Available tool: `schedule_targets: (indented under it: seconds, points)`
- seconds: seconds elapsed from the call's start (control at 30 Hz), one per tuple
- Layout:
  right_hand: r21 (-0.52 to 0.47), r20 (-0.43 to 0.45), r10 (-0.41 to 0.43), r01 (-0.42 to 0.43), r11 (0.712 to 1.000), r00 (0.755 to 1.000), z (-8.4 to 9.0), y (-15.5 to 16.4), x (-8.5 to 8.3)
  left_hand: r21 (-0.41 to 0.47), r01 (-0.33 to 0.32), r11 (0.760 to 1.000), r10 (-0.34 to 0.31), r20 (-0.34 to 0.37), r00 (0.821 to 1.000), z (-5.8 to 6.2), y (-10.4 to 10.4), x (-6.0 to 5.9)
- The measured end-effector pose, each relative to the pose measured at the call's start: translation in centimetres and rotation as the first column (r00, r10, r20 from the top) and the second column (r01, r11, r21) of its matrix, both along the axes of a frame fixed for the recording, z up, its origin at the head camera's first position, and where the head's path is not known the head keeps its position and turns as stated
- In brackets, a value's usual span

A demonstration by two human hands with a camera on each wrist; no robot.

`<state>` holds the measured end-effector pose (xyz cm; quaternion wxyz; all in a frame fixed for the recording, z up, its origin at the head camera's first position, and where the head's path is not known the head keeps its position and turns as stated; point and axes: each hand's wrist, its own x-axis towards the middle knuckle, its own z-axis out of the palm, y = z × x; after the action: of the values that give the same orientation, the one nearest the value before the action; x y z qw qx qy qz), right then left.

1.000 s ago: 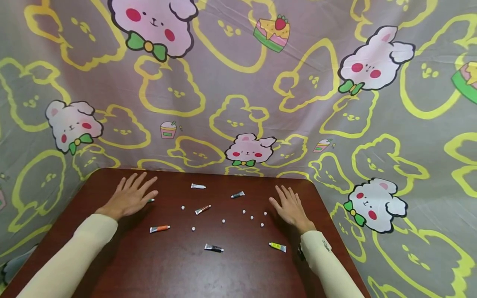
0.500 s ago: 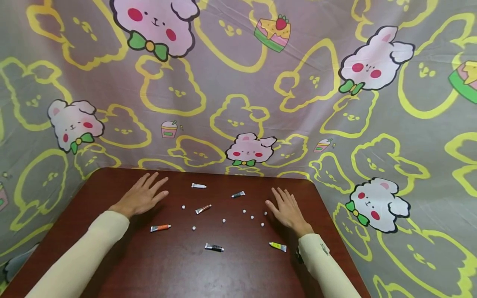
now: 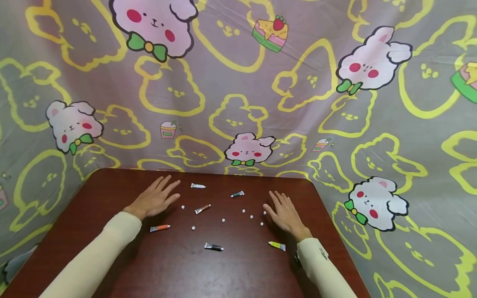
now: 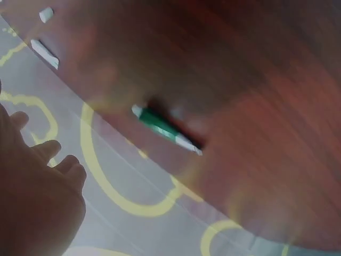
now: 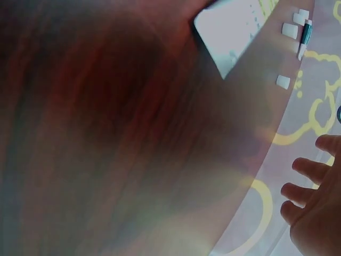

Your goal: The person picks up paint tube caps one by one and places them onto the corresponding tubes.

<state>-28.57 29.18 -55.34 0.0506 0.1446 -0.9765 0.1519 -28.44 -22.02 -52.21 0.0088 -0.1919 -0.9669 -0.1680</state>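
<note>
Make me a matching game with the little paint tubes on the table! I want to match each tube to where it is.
Things:
1. white tube
2. orange tube
3. yellow tube
4. black tube

Places:
A. by the right sleeve, on the near side of the right hand
B. near the far edge of the table, just right of the left hand's fingertips
C. nearest the person, in the middle between both arms
D. just on the near side of the left hand

Pairs: 1-B, 2-D, 3-A, 4-C
</note>
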Motion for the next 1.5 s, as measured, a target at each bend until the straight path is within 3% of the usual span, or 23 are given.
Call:
schedule_targets:
  seconds: [0.27, 0.7, 0.93, 1.17, 1.5]
  points:
    - [-0.007, -0.007, 0.014, -0.014, 1.000, 1.000, 0.0, -0.3, 0.9, 0.039, 0.040, 0.998, -0.039, -0.031, 0.999, -1.5, 2.5, 0.3]
    - [-0.025, -0.069, 0.035, -0.037, 0.999, 0.997, 0.0, -0.8, 2.5, 0.034, 0.082, 0.996, -0.080, -0.053, 0.995, -1.1, 5.0, 0.9]
    - [-0.059, -0.053, 0.016, -0.020, 0.998, 0.998, 0.1, -0.7, 3.8, 0.047, 0.106, 0.993, -0.104, -0.040, 0.994, -1.2, 5.9, 1.6]
    - [-0.082, -0.051, 0.012, -0.016, 0.996, 0.999, 0.0, -0.8, 4.8, 0.042, 0.120, 0.992, -0.119, -0.023, 0.993, -1.8, 6.8, 1.9]
    - [-0.075, -0.029, -0.008, 0.006, 0.997, 1.000, 0.0, -0.8, 6.5, 0.041, 0.189, 0.981, -0.187, -0.044, 0.981, -2.6, 8.8, 2.0]
